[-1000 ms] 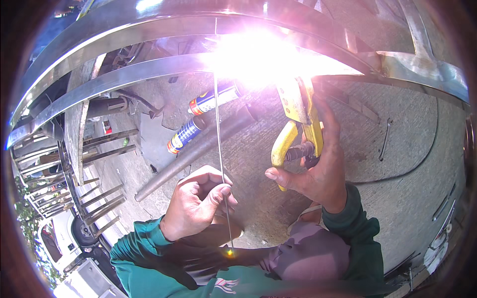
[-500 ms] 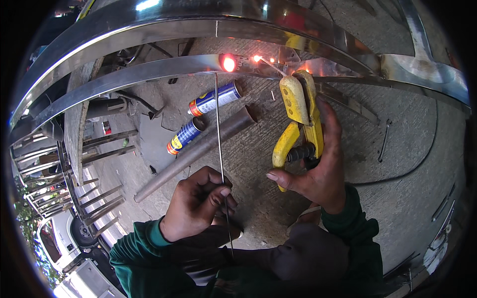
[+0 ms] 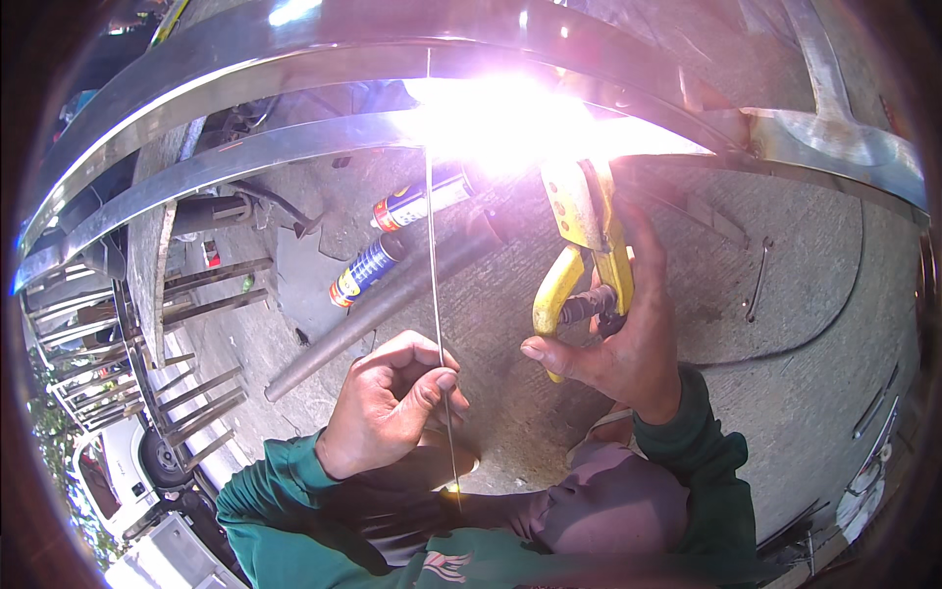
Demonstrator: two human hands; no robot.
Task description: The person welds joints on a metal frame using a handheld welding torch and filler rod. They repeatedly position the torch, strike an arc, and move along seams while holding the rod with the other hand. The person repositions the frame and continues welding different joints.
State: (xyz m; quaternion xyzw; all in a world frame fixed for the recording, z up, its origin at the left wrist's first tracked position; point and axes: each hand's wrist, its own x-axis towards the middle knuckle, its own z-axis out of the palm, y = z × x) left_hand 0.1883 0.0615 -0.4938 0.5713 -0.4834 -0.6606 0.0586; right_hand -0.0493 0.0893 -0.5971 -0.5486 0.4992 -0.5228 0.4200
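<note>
My right hand [image 3: 643, 334] is closed around a yellow welding electrode holder [image 3: 569, 211], whose jaws point up at the curved metal bars. Blinding white-pink arc light [image 3: 510, 118] flares above the jaws and hides the electrode and the spot being welded. Between finger and thumb, my left hand [image 3: 388, 407] pinches a thin metal rod [image 3: 434, 265]. The rod runs almost upright from near my lap to the upper curved bar [image 3: 196, 103], crossing the lower curved bar [image 3: 285, 139] beside the glare.
Below the bars, two blue spray cans [image 3: 365, 268] and a long metal pipe [image 3: 343, 339] lie on the concrete floor. A wrench [image 3: 758, 280] and a dark cable [image 3: 834, 319] lie to the right. Metal frames [image 3: 186, 402] and a white vehicle [image 3: 108, 481] stand at left.
A bright arc has flared up where small glowing spots and the electrode were visible. The electrode holder has shifted slightly left and down. My left hand and the rod are nearly unmoved.
</note>
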